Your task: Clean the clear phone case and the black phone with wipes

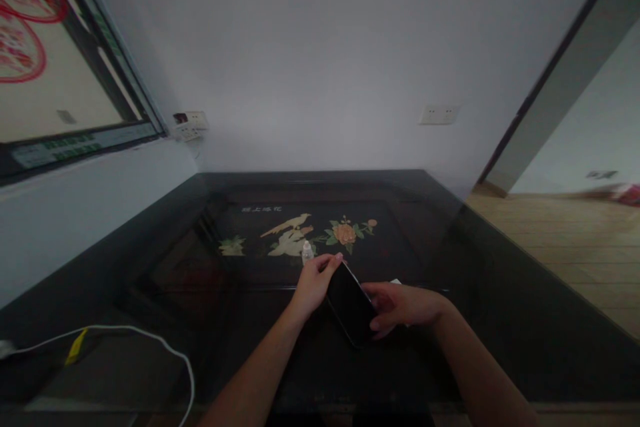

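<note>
A dark smartphone [351, 307] is held at a slant just over the glossy black table. My left hand [316, 278] is closed on its upper end, the thumb lying along the top edge. At the right edge, my right hand [397, 307] grips the phone's side with curled fingers; the far fingers are hidden behind it. Just beyond my left hand stands a small white bottle [307, 251] with a pointed cap. A small white item [395, 281] shows partly behind my right hand, too covered to name.
The black table [480, 293] bears a bird-and-flower picture [290, 240]. A white cable [150, 335] with a yellow tag [76, 347] curves across the front left. Wall sockets [439, 115] sit beyond, and a window [75, 53] is at left.
</note>
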`<state>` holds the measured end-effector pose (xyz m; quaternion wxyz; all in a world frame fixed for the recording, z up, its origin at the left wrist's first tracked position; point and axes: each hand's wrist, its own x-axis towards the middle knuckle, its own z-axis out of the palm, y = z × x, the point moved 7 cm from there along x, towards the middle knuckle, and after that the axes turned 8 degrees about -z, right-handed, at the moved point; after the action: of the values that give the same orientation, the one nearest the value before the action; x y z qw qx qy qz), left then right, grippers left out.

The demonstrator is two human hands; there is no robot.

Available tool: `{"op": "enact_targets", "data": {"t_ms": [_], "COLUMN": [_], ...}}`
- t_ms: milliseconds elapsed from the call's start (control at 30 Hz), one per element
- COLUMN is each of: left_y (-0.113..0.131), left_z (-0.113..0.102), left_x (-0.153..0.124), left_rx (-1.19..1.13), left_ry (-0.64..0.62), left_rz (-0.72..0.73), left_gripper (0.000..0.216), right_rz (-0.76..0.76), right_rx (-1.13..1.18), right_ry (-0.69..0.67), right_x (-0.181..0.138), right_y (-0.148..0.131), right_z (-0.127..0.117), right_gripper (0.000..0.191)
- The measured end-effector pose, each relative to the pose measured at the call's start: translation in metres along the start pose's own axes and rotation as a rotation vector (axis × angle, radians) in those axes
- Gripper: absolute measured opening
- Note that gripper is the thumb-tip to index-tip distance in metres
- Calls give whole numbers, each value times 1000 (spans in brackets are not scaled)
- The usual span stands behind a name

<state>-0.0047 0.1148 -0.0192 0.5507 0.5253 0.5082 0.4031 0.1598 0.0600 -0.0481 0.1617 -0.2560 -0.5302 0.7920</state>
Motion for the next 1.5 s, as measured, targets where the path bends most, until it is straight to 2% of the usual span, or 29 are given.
{"op": "enact_targets", "data": {"t_ms": [233, 467, 767, 867, 1033, 1233, 1400, 1500], "left_y": [-3, 0, 1, -5, -25, -25, -12, -13], "left_z": [-3, -2, -6, -5, 1, 13, 14, 12], "left_x": [2, -1, -2, 0, 1, -6, -15, -22], "left_rx": [16, 34, 51, -63, -351, -207, -176, -75], "left_ry": [11, 1, 54, 47, 31, -92, -318, -440], "left_rz": [3, 8, 5, -51, -247, -274, -289, -345], "left_gripper": [51, 51, 50, 50, 45, 57, 66, 55], "right_rz": [21, 48, 39, 26, -48, -71, -69, -82], "right_rx": [-78, -144, -136, -117, -46, -17, -8, -1], "right_ry": [18, 62, 85, 71, 104, 173, 154, 187], "right_x": [1, -1, 0, 0, 4, 5, 5, 6], "right_y": [-3, -5, -4, -4, -8, -10, -11, -12], "right_z": [-2, -6, -9, -8, -10, -14, -12, -14], "right_gripper": [63, 58, 55, 55, 58, 63, 66, 67]}}
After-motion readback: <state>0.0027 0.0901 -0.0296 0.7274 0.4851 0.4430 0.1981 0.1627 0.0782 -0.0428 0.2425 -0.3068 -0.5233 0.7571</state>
